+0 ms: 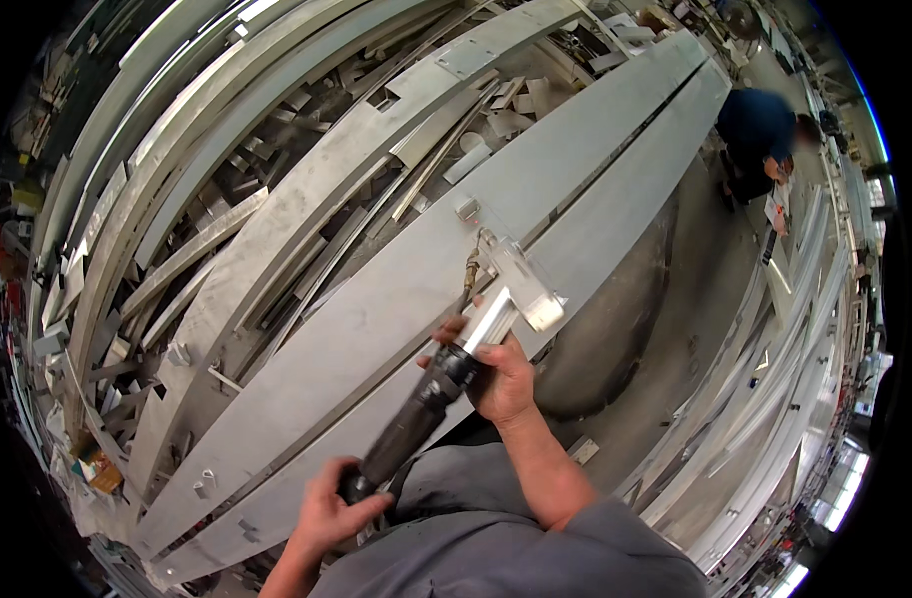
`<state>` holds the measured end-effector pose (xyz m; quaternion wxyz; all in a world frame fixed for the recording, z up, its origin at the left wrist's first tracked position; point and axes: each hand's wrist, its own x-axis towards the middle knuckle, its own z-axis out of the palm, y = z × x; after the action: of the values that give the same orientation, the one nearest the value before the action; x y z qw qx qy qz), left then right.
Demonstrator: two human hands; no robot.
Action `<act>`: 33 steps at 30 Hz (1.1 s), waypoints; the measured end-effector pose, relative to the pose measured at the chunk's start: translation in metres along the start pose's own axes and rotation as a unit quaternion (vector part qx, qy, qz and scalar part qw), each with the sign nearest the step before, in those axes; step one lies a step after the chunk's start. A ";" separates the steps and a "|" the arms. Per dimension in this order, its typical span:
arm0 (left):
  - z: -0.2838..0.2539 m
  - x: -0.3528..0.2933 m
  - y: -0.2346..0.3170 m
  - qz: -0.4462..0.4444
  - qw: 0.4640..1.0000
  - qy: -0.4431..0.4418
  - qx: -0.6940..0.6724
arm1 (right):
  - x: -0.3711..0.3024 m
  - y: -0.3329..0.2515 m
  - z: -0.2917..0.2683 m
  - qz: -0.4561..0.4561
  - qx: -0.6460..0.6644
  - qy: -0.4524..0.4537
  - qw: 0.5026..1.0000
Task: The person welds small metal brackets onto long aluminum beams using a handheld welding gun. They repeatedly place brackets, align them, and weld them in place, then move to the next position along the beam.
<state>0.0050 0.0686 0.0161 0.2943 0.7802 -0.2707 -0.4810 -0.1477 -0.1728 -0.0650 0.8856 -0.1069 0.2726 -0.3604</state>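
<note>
A long hand tool (406, 424) with a black cylindrical body slants across my front. Its far end is a silvery, boxy head (521, 289), partly see-through, with a brass-coloured fitting (472, 267) beside it. I cannot tell the tool's exact kind. Around the front of the black body, just behind the head, my right hand (501, 377) is closed. My left hand (331, 506) grips the body's rear end. Beneath the tool lie two long grey metal beams (346, 324) side by side, a narrow gap between them. A small metal bracket (467, 208) rests on the farther one.
More long beams (227, 309) run parallel on the left, with metal offcuts (506, 125) heaped between them. Long pale profiles (775, 439) lie at the right. A person in dark blue (755, 130) bends over at the far right. Small angle pieces (205, 485) sit at the near left.
</note>
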 end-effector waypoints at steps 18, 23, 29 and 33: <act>-0.022 0.081 -0.018 0.043 0.981 0.149 0.119 | 0.104 0.053 0.023 -0.073 -0.368 0.077 0.924; -0.028 0.093 -0.035 0.081 0.984 0.135 0.085 | 0.105 0.055 0.030 -0.078 -0.387 0.104 0.913; -0.032 0.098 -0.038 0.077 0.987 0.121 0.071 | 0.106 0.057 0.032 -0.057 -0.339 0.110 0.933; -0.035 0.100 -0.034 0.065 0.987 0.113 0.096 | 0.109 0.060 0.031 -0.057 -0.321 0.109 0.939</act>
<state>0.0806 0.0282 -0.0543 0.2775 0.8351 -0.3303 -0.3414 -0.0311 -0.2058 -0.1072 0.7471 -0.3613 0.4622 -0.3127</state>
